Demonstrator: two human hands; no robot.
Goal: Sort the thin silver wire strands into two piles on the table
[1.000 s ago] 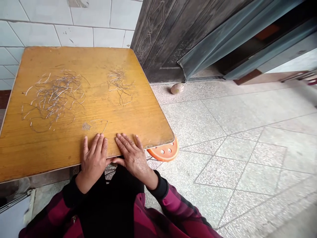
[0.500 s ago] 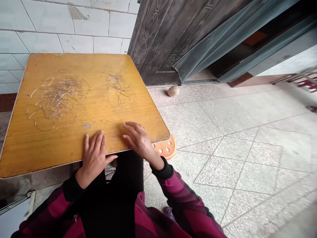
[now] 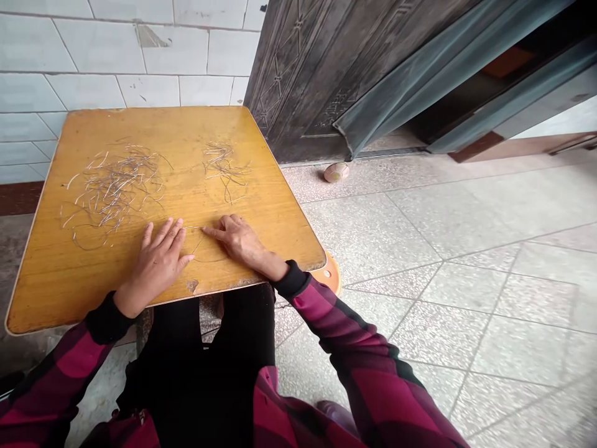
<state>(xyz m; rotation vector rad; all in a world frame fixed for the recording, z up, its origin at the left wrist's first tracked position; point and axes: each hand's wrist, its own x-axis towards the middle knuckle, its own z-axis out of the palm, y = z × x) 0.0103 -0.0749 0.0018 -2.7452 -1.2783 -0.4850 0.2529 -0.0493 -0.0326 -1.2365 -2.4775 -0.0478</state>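
Observation:
A thin bent wire lies on the wooden table, between my two hands. My left hand rests palm down on the tabletop with its fingers spread, its fingertips close to the wire's left end. From the right, my right hand reaches in with one finger stretched out, its tip on the wire near its bend. The other fingers of that hand are curled and partly hidden. Ahead of my left hand is a large tangled heap of wire pieces. A smaller wire heap lies farther right.
An orange stool shows under the table's right corner. White wall tiles stand behind the table, beside a dark carved door with a grey-blue curtain. A round ball-like object sits on the tiled floor.
My left hand has slid forward and left from the table's front edge. My right hand has moved left and forward to the bent wire. The view has shifted slightly.

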